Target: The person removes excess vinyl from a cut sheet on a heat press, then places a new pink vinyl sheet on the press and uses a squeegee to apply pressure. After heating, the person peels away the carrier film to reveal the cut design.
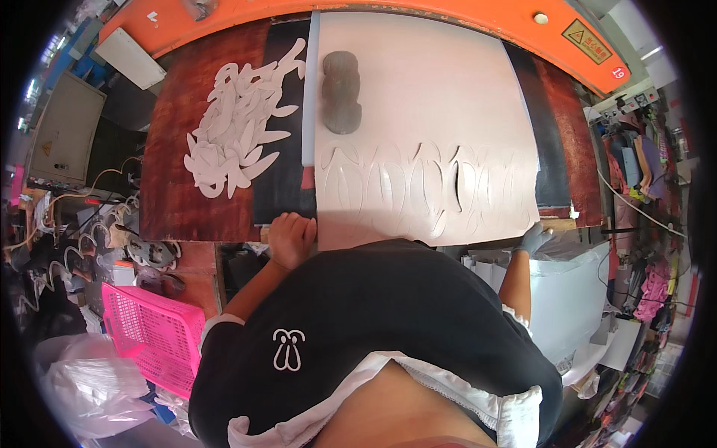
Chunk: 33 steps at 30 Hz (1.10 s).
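A large pale beige sheet (pixel 426 82) lies across the table, its near half marked with a row of long curved cut outlines. On its far left part sits a dark, lobed cutting die (pixel 341 92). My left hand (pixel 292 238) is at the table's front edge beside the sheet's near left corner, fingers curled; what they grip is hidden. At the near right corner of the sheet is my right hand (pixel 533 239), in a grey glove with bare fingertips, its fingers closed at the edge. A heap of pale cut strips (pixel 235 123) lies to the left.
An orange machine beam (pixel 493 16) spans the far side. The reddish-brown table (pixel 168 160) has black strips beside the sheet. A pink basket (pixel 153 336) stands low at left, with clear plastic bags (pixel 97 388) near it. Wrapped silvery material (pixel 567 299) is below right.
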Motion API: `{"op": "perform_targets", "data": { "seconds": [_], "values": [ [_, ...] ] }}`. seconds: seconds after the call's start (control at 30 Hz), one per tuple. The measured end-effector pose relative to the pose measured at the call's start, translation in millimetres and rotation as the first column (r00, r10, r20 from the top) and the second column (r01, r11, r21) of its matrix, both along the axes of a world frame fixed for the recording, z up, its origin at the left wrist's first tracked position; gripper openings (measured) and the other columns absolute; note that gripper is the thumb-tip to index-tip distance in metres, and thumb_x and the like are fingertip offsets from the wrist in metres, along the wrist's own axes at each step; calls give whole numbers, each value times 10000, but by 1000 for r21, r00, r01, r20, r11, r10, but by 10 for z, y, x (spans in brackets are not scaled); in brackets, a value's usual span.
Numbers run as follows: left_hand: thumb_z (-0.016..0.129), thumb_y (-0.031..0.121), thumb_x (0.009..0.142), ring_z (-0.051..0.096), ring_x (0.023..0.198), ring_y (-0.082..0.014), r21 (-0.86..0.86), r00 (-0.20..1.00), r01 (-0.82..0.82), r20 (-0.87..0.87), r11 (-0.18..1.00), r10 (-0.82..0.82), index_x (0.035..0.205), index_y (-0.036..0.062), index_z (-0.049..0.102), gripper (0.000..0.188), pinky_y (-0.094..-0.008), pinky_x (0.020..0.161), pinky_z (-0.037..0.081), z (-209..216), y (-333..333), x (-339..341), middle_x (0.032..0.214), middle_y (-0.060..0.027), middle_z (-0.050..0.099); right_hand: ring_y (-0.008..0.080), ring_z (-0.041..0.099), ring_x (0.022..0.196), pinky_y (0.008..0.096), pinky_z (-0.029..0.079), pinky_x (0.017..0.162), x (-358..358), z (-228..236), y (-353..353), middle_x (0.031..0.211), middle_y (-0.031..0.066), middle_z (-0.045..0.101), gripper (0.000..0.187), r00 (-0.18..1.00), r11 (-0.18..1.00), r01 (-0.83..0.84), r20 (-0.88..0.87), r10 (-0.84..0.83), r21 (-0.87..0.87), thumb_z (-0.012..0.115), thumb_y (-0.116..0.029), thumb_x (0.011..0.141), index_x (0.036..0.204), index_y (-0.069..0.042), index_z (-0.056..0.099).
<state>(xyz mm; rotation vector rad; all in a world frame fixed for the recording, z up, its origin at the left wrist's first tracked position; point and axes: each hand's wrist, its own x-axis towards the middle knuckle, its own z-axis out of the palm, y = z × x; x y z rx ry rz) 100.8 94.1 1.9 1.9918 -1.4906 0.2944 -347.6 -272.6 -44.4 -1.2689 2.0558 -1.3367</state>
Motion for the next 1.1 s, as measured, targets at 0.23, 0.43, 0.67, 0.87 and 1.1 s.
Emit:
{"op": "perform_targets", "data": {
  "seconds": [0.23,0.43,0.67,0.87,1.1],
  "values": [
    [692,195,697,502,611,-270,-110,996,-82,23,991,85,576,100,503,244,-372,539,397,-64,-48,-67,626,-61,475,316,419,1214,357,353,992,184,34,-48,1353,283,363,680,960,985,-16,274,64,-172,479,-232,835,1367,114,235],
    [705,226,712,498,619,-284,-94,978,-201,40,975,206,556,81,494,299,-404,555,405,-259,-95,-67,621,-70,471,332,470,1125,359,354,968,26,-63,-154,1228,280,459,645,963,958,-215,121,240,-190,540,-269,822,1286,135,348],
    [720,252,711,494,630,-291,-130,945,-326,-13,936,327,545,63,485,344,-422,565,391,-507,-155,-85,610,-79,480,286,517,957,379,399,854,68,676,-685,1004,190,569,373,890,769,-454,-262,373,-450,504,-320,903,1047,21,550],
    [739,264,684,487,596,-264,-196,913,-380,77,904,400,518,89,446,379,-394,524,387,-482,-380,29,588,-51,460,187,481,746,316,408,720,801,1580,-2143,770,80,524,300,788,694,-546,-7,616,-470,472,-264,873,902,24,551],
    [740,271,676,491,574,-253,-239,899,-375,143,896,415,505,104,439,385,-382,490,387,-393,-916,619,567,-38,446,301,544,763,393,434,735,691,698,-2063,822,145,582,252,666,571,-744,-321,673,-346,469,-257,902,954,-34,573]
  ]
}}
